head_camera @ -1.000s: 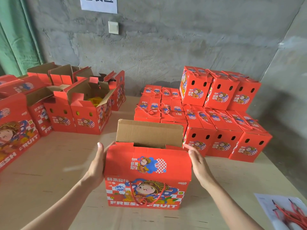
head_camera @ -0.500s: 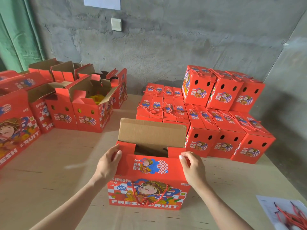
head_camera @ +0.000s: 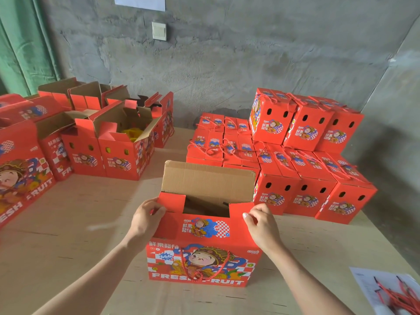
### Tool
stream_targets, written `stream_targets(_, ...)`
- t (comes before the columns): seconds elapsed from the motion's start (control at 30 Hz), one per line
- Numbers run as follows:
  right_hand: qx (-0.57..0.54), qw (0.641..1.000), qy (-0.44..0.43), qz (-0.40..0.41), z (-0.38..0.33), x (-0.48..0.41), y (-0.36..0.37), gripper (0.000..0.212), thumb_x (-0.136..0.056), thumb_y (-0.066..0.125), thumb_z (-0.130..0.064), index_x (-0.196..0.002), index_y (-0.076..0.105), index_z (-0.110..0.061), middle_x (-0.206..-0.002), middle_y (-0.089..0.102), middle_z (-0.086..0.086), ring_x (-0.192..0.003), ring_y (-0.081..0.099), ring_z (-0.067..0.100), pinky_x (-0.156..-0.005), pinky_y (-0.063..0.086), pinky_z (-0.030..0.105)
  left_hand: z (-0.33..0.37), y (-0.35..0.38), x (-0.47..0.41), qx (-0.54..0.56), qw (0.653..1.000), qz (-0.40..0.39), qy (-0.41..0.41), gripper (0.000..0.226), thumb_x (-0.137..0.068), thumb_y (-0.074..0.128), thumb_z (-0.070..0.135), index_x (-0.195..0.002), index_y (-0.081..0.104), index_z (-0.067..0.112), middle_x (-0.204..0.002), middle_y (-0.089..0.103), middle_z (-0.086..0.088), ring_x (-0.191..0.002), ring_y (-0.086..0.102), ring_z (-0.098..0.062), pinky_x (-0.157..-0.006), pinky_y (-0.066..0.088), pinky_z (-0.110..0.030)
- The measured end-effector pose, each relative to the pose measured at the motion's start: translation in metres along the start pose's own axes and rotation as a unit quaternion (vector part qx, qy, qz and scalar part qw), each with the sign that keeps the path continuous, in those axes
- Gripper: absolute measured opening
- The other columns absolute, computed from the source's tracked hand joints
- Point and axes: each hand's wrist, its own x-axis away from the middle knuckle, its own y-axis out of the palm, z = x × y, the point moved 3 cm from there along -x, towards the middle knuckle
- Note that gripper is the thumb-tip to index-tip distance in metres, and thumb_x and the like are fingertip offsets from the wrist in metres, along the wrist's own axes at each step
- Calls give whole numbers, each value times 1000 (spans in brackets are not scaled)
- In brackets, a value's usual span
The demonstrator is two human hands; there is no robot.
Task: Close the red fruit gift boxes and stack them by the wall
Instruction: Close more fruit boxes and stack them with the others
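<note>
Open red cardboard gift box (head_camera: pixel 200 258), contents shadowed; left hand (head_camera: pixel 145 220) and right hand (head_camera: pixel 261 228) pinch its front flap; closed red boxes (head_camera: pixel 302 196) stacked behind.

This is a packing room or small storeroom. A bare, rough concrete wall (head_camera: pixel 250 64) fills the top of the frame, with a paper sign (head_camera: pixel 139 2) and a switch plate (head_camera: pixel 159 31) on it. A plain plywood table (head_camera: pixel 68 223) carries many identical printed cartons: closed red fruit gift boxes (head_camera: pixel 304 126) stacked at centre right, open boxes (head_camera: pixel 118 160) at centre left. Loose red cord handles (head_camera: pixel 395 296) lie at lower right.
</note>
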Motion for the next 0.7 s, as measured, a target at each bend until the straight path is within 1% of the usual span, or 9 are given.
stream_targets(0.07,-3,1000,1,-12,1,0,1,19,-89,65,-9,-80,66,7,-88,48,4,-83,50,19,-75,36,21,0,0,0,6,1000,5,7,12,-92,59,13,-82,65,9,-128,55,-7,-98,55,-22,-77,46,-32)
stream_targets(0.17,-19,1000,9,-16,2,1,2,13,-88,65,-8,-78,60,0,-88,49,4,-86,52,22,-79,42,29,-2,0,0,-10,1000,22,16,10,-89,63,14,-80,63,14,-113,60,-8,-92,55,-21,-71,42,-30)
stream_targets(0.23,-34,999,36,-17,2,1,3,12,-88,65,-11,-91,54,-7,-97,51,4,-95,52,21,-83,39,23,-2,0,0,-17,999,41,6,6,-87,66,15,-82,63,14,-107,61,-9,-87,55,-21,-69,41,-30)
stream_targets(0.3,-53,996,68,-33,3,-1,5,36,-89,64,-12,-121,49,-6,-124,50,9,-120,47,23,-97,35,21,0,1,-2,-51,998,46,7,5,-87,65,13,-83,61,14,-105,60,-11,-86,53,-19,-70,39,-29)
stream_targets(0.37,-85,987,106,-82,4,-7,8,71,-91,62,-13,-148,21,-9,-154,25,8,-142,25,23,-113,24,30,4,2,-7,-85,996,36,5,6,-86,62,8,-89,59,13,-110,56,-10,-90,48,-17,-75,37,-29)
stream_targets(0.43,-106,975,135,-138,5,-12,10,90,-93,59,-14,-152,-8,-16,-161,-3,3,-148,6,19,-116,13,31,8,1,-14,-98,995,21,-11,20,-85,60,5,-103,57,11,-116,53,-10,-95,45,-17,-77,38,-30)
stream_targets(0.5,-133,963,154,-174,8,-16,13,96,-93,58,-13,-149,-20,-21,-160,-11,1,-148,0,16,-115,10,29,11,2,-20,-86,996,0,-31,42,-84,58,0,-124,50,9,-124,50,-12,-99,46,-19,-80,42,-31)
stream_targets(0.6,-187,950,175,-177,13,-18,15,98,-92,59,-11,-149,-19,-26,-161,-2,0,-147,5,18,-114,17,33,13,5,-20,-57,997,-29,-52,71,-86,57,-2,-148,26,15,-134,41,-15,-106,46,-23,-83,47,-38)
stream_targets(0.7,-188,960,163,-131,17,-16,16,97,-88,66,-12,-152,-7,-25,-159,15,3,-145,18,19,-111,23,34,13,8,-14,-92,994,-30,-41,84,-88,55,0,-152,5,19,-140,32,-18,-122,40,-33,-97,41,-47)
